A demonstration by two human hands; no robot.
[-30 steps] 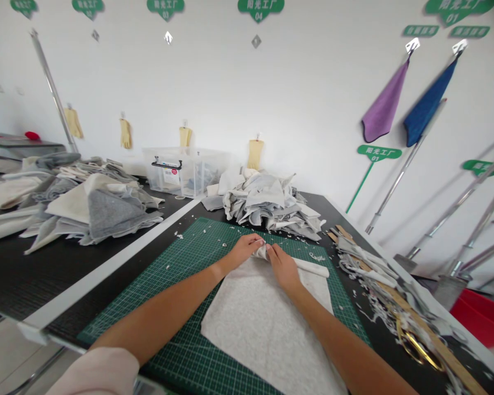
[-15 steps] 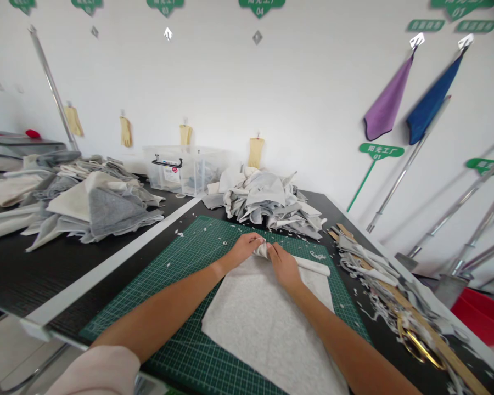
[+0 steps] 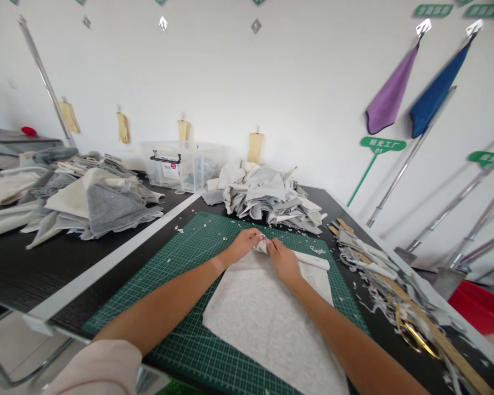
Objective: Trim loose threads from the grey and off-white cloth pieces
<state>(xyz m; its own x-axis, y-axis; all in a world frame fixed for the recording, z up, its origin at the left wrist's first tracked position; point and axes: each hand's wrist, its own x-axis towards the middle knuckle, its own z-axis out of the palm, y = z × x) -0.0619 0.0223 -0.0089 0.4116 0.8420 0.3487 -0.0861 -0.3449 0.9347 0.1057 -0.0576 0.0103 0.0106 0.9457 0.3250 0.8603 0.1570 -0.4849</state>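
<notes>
A light grey piece of fabric (image 3: 267, 318) lies on the green cutting mat (image 3: 168, 277), its far edge rolled into a narrow tube. At that rolled edge, my left hand (image 3: 247, 245) pinches the cloth between thumb and fingers. Close beside it on the right, my right hand (image 3: 283, 260) grips the same roll, fingertips nearly touching those of my left. The tube's right end sticks out past my right hand. What exactly sits between the fingertips is partly hidden by the fingers.
Behind the mat rises a heap of fabric scraps (image 3: 267, 195); a larger fabric pile (image 3: 94, 211) lies left. A clear plastic box (image 3: 177, 167) stands near the wall. At right are gold-handled scissors (image 3: 417, 337), cloth strips (image 3: 370, 263) and a wooden strip (image 3: 440, 334).
The camera view has shifted slightly, with the wall signs now higher. Both hands stay at the rolled edge of the fabric, almost unmoved.
</notes>
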